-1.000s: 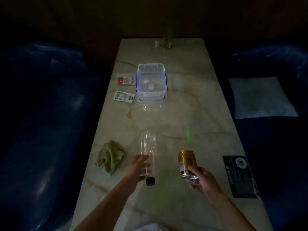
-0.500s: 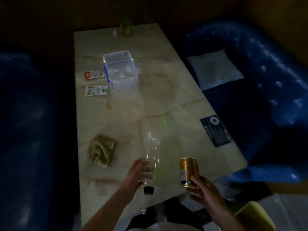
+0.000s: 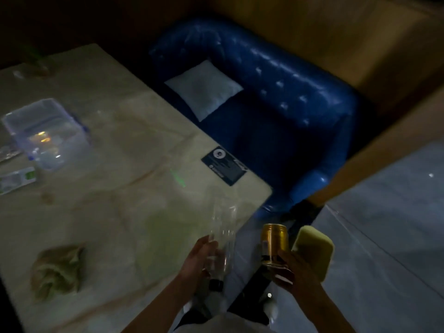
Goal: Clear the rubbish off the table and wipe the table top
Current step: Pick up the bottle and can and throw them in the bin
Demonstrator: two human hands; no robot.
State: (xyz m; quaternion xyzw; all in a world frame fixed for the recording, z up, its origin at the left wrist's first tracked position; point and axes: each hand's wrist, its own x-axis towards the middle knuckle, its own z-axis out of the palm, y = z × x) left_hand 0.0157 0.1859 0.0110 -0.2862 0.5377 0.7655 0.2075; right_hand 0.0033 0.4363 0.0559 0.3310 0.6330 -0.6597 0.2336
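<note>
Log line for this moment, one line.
left hand: holds clear bottle | right hand: holds gold can | rag: on table

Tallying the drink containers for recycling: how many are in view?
2: a clear bottle in the left hand, a gold can in the right hand. More may sit off-frame.
</note>
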